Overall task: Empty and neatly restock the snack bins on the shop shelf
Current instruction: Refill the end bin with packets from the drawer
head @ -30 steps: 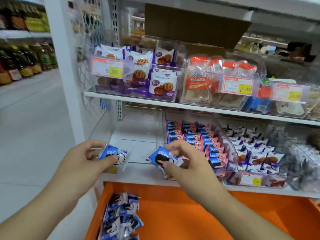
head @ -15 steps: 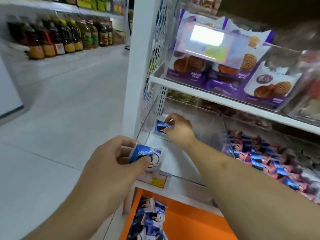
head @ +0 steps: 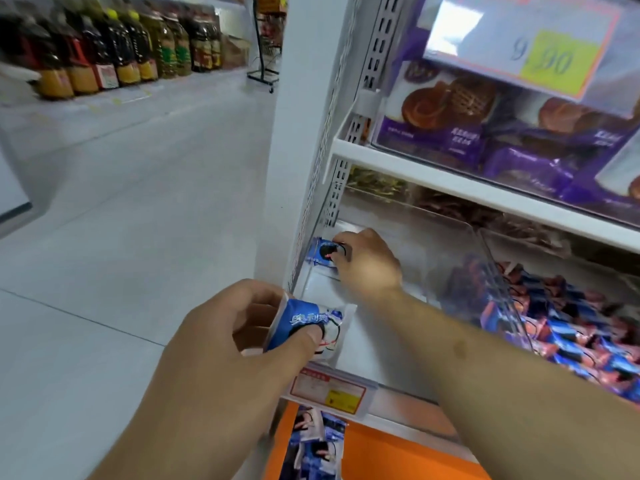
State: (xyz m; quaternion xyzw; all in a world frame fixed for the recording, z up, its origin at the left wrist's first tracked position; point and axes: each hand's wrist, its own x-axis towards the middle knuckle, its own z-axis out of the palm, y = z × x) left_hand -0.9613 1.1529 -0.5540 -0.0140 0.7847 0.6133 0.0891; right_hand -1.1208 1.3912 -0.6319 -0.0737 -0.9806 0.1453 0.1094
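Here, at centre frame, right hand [head: 367,263] reaching deep into the clear bin [head: 446,237] on the lower shelf, fingers curled around 1 blue cookie packet [head: 323,252] held against the bin's back left corner. Lower left of centre, left hand [head: 242,337] gripping a 2nd blue packet [head: 304,329] between thumb and fingers, just in front of the bin's open front edge and above the price tag [head: 329,389] clipped there. Right of the bin wall, in the lower right of the frame, a neighbouring bin filled with rows of blue and pink packets [head: 571,327]. At bottom centre, an orange tray [head: 381,455] holding a loose pile of blue packets [head: 317,441]. Upper right, purple cookie packs [head: 485,133] behind a clear front bearing a yellow price label [head: 557,60]. Upper left, rows of bottles [head: 114,46] along the far aisle.
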